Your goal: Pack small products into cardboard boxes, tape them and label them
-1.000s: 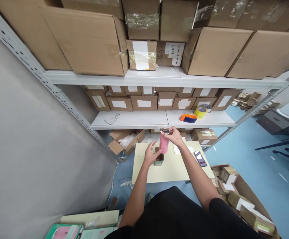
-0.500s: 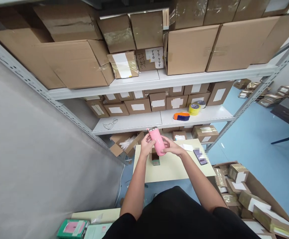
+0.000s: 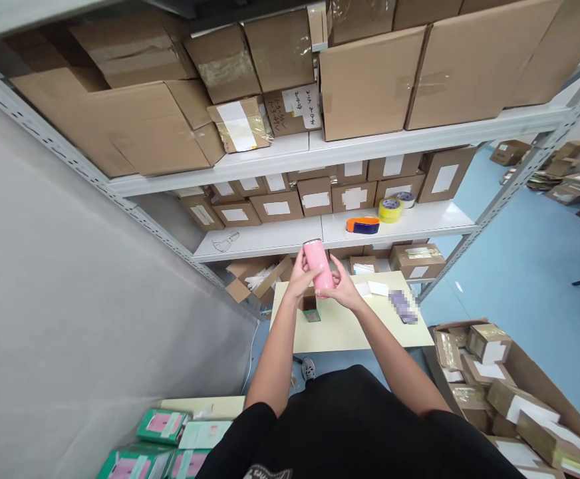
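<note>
A pink tumbler (image 3: 318, 265) with a metallic rim is held up between my two hands, tilted a little. My left hand (image 3: 300, 275) wraps its left side, thumb across the front. Lower down, my right hand (image 3: 342, 287) grips the right side near the base. Beneath the tumbler, an open green and brown box (image 3: 312, 310) stands on the pale yellow table (image 3: 340, 336). White paper pieces (image 3: 377, 288) and a blurred-out phone (image 3: 402, 306) lie farther right on the tabletop.
Ahead, the shelf (image 3: 280, 234) carries cartons, glasses (image 3: 226, 241), an orange and blue tape dispenser (image 3: 363, 225) and yellow tape (image 3: 390, 210). A large carton of parcels (image 3: 544, 372) stands at right. Green boxes (image 3: 163, 426) are stacked at lower left, beside the grey wall.
Both hands still hold the tumbler, which has turned slightly more upright; the pink tab at its rim no longer shows. The view has shifted, bringing more green boxes into sight.
</note>
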The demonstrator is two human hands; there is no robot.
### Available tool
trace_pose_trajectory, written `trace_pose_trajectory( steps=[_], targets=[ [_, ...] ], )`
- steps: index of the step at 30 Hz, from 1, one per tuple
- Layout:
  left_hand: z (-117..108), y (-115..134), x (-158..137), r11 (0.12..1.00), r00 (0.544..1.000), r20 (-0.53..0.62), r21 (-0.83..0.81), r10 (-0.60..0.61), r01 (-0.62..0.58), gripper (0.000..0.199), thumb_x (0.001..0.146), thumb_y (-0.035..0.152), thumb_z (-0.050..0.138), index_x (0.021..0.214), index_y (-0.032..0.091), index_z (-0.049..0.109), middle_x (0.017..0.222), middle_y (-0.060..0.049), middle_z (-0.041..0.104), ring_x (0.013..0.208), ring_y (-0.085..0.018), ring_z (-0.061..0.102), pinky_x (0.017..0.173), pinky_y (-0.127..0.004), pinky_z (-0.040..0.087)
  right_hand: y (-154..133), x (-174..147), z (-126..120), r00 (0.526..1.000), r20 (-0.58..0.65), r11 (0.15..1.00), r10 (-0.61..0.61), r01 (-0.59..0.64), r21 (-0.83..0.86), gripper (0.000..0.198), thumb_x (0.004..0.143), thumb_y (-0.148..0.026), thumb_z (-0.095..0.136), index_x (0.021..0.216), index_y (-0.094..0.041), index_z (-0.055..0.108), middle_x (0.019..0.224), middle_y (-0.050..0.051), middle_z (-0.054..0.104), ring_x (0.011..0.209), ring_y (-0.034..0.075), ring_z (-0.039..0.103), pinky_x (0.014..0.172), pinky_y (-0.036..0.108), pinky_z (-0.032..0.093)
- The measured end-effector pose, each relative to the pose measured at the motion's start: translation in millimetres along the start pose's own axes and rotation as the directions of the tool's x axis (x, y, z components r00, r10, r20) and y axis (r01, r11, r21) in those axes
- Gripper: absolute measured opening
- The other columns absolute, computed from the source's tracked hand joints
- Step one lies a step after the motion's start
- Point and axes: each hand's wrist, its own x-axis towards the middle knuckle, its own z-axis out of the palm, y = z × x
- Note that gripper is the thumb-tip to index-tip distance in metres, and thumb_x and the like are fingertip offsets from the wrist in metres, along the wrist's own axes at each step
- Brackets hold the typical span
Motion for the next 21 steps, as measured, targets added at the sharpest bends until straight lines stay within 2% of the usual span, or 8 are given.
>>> trace_pose_trajectory(
  steps=[2, 4, 7, 11, 13, 15, 17, 21],
  targets=[
    [-1, 4, 0, 1.0, 1.0, -0.001, 0.026, 0.007, -0.007, 0.104, 0.071, 0.04, 0.093, 0.159, 0.026, 0.04, 0.146, -0.015, 0.062, 0.126, -0.029, 0.065, 0.108, -0.044, 0.054, 0, 0, 1, 0.999, -0.024, 1.0, -0.024, 0.024, -0.015, 0.137, 0.059, -0.035, 0.097, 0.169, -0.035, 0.015, 0.121, 0.007, 0.067, 0.108, 0.028, 0.07, 0.092, 0.047, 0.062],
    [-5, 7, 1, 0.999, 1.0, -0.013, 0.036, 0.003, -0.003, 0.105, 0.072, 0.041, 0.092, 0.161, 0.025, 0.038, 0.141, -0.015, 0.065, 0.123, -0.029, 0.067, 0.108, -0.046, 0.054, -1, 1, 4, 0.999, 0.035, 0.999, -0.024, 0.023, 0.035, 0.132, 0.064, -0.035, 0.094, 0.169, -0.037, 0.014, 0.125, 0.007, 0.066, 0.113, 0.029, 0.069, 0.096, 0.048, 0.06],
    [-14, 9, 2, 1.0, 0.999, 0.032, 0.002, -0.024, 0.023, 0.111, 0.074, 0.042, 0.091, 0.165, 0.027, 0.029, 0.136, -0.013, 0.068, 0.123, -0.029, 0.067, 0.109, -0.049, 0.053, 0, 1, 9, 0.995, 0.1, 0.995, 0.012, -0.021, 0.096, 0.125, 0.069, -0.035, 0.09, 0.168, -0.038, 0.014, 0.126, 0.008, 0.068, 0.113, 0.03, 0.07, 0.096, 0.051, 0.061],
    [-19, 8, 7, 0.999, 0.999, 0.039, -0.008, -0.031, 0.032, 0.125, 0.069, 0.038, 0.095, 0.168, 0.03, 0.02, 0.137, -0.013, 0.066, 0.125, -0.028, 0.066, 0.11, -0.046, 0.052, 4, -1, 15, 0.997, -0.062, 0.999, -0.037, 0.037, -0.01, 0.133, 0.061, -0.034, 0.096, 0.168, -0.036, 0.017, 0.127, 0.009, 0.066, 0.114, 0.031, 0.069, 0.101, 0.052, 0.058],
    [-19, 7, 9, 1.0, 0.999, 0.031, -0.003, -0.03, 0.03, 0.123, 0.07, 0.038, 0.095, 0.168, 0.028, 0.021, 0.13, -0.012, 0.07, 0.12, -0.028, 0.069, 0.108, -0.045, 0.054, 4, -1, 17, 0.993, -0.094, 0.997, -0.069, 0.066, -0.032, 0.133, 0.063, -0.035, 0.095, 0.169, -0.037, 0.015, 0.131, 0.009, 0.064, 0.117, 0.03, 0.067, 0.105, 0.051, 0.056],
    [-17, 5, 11, 0.999, 0.999, 0.029, -0.016, -0.041, 0.042, 0.117, 0.074, 0.042, 0.092, 0.167, 0.026, 0.023, 0.124, -0.012, 0.072, 0.116, -0.027, 0.07, 0.105, -0.046, 0.055, 4, 0, 18, 0.997, -0.054, 0.998, -0.058, 0.059, 0.001, 0.128, 0.071, -0.037, 0.089, 0.17, -0.037, 0.008, 0.129, 0.009, 0.065, 0.114, 0.028, 0.069, 0.104, 0.051, 0.056],
    [-15, 5, 12, 0.998, 0.999, 0.016, -0.041, -0.052, 0.053, 0.11, 0.075, 0.043, 0.091, 0.165, 0.027, 0.028, 0.128, -0.012, 0.071, 0.117, -0.027, 0.069, 0.104, -0.045, 0.056, 2, 1, 18, 0.999, -0.031, 0.999, -0.039, 0.04, 0.01, 0.126, 0.074, -0.038, 0.086, 0.17, -0.036, 0.005, 0.122, 0.007, 0.067, 0.107, 0.027, 0.07, 0.099, 0.051, 0.059],
    [-15, 5, 11, 0.999, 0.999, -0.03, -0.022, -0.037, 0.037, 0.108, 0.069, 0.039, 0.095, 0.16, 0.027, 0.039, 0.139, -0.012, 0.066, 0.12, -0.026, 0.067, 0.105, -0.042, 0.056, 1, 2, 17, 0.993, -0.107, 0.993, -0.058, 0.047, -0.104, 0.138, 0.062, -0.036, 0.095, 0.17, -0.036, 0.009, 0.119, 0.006, 0.067, 0.104, 0.027, 0.069, 0.096, 0.049, 0.06]
  ],
)
